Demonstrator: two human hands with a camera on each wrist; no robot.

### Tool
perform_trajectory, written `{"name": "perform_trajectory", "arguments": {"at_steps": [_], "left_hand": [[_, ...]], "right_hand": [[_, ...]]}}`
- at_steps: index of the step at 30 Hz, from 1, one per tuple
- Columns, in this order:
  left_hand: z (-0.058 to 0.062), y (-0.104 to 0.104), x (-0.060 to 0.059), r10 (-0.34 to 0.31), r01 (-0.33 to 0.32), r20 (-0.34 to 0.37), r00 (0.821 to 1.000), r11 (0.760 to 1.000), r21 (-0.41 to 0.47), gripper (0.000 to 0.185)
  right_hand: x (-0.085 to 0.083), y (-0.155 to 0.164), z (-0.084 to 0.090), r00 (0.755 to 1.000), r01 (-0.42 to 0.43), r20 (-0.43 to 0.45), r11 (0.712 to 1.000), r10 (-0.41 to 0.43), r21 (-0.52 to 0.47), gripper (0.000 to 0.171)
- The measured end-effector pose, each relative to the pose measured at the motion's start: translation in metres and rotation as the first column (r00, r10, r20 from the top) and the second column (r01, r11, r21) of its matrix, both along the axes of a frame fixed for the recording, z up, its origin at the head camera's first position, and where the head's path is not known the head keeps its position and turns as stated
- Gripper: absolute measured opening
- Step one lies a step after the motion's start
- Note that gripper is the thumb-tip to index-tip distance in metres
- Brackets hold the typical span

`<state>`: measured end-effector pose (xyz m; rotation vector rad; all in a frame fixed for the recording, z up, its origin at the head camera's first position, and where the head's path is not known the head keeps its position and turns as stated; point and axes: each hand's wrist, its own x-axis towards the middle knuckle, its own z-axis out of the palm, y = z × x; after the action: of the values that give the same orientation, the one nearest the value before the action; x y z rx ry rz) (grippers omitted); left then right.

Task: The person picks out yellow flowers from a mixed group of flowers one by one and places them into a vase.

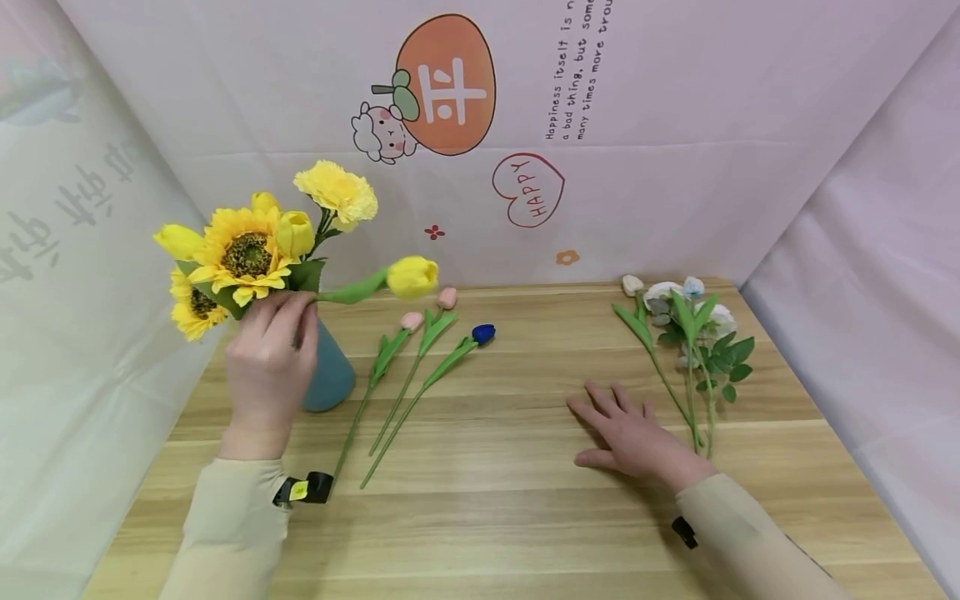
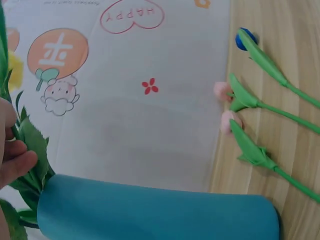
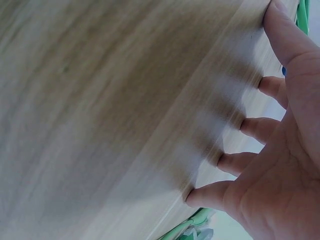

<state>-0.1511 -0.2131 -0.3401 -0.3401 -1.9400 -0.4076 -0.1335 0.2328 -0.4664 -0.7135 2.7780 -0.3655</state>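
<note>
My left hand (image 1: 288,315) grips the stems of a yellow bunch just above the mouth of a teal vase (image 1: 332,377). The bunch holds sunflowers (image 1: 243,254), a yellow carnation (image 1: 336,192) and a yellow tulip (image 1: 412,277) that leans out to the right. In the left wrist view my fingers (image 2: 14,161) press against green leaves (image 2: 34,146) at the rim of the vase (image 2: 150,212). My right hand (image 1: 611,421) lies flat and open on the wooden table (image 1: 495,508), just left of the stems of a white and blue flower bunch (image 1: 690,329). Its palm (image 3: 282,170) holds nothing.
Two pink tulips (image 1: 411,320) (image 1: 447,297) and a blue tulip (image 1: 483,334) lie side by side right of the vase, stems toward me. A printed pink backdrop (image 1: 675,125) closes the back and both sides of the table.
</note>
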Motion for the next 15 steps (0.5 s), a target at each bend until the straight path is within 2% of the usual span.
{"name": "perform_trajectory", "arguments": {"at_steps": [6,15], "left_hand": [[-0.001,-0.010,0.000,0.037,-0.042,0.026,0.999,0.982,0.186,0.008],[-0.013,-0.024,0.001,0.099,-0.125,0.117,0.988,0.963,0.240,0.011]], "right_hand": [[0.000,0.000,-0.001,1.000,-0.003,0.002,1.000,0.003,0.005,0.083],[0.001,0.000,0.000,1.000,-0.001,-0.004,1.000,0.001,-0.001,0.082]]}}
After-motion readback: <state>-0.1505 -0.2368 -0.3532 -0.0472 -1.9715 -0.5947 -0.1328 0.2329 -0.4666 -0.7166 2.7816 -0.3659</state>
